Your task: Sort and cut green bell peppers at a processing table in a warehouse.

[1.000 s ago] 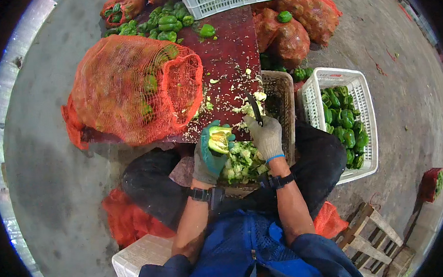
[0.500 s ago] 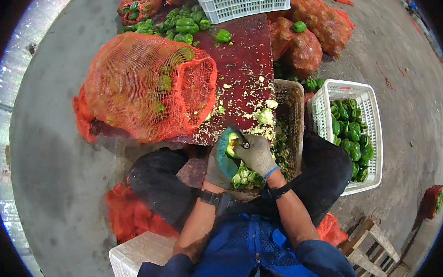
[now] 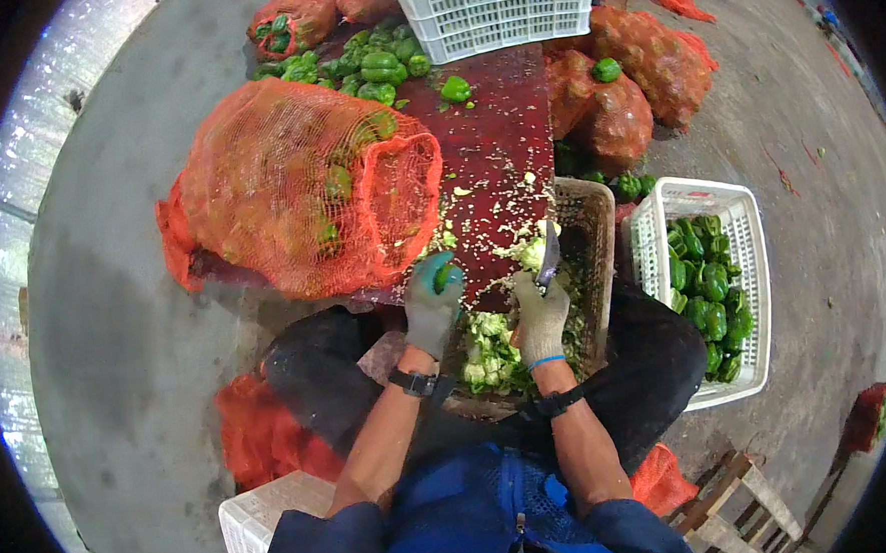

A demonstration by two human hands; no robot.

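Centre frame: grey-and-teal-gloved left hand (image 3: pixel 432 295) grips a partly hidden green pepper (image 3: pixel 447 278).
Right of centre, off-white-gloved right hand (image 3: pixel 542 313) grips a dark-bladed knife (image 3: pixel 550 255).

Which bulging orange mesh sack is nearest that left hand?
The large sack on the dark-red table, its wide mouth near the grey-gloved left hand; the other sacks are farther off.

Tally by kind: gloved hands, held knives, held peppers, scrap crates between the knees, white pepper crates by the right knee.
Gloved hands (left hand, right hand): 2
Knife: 1
Green pepper: 1
Brown scrap crate: 1
White pepper crate: 1
Total: 6
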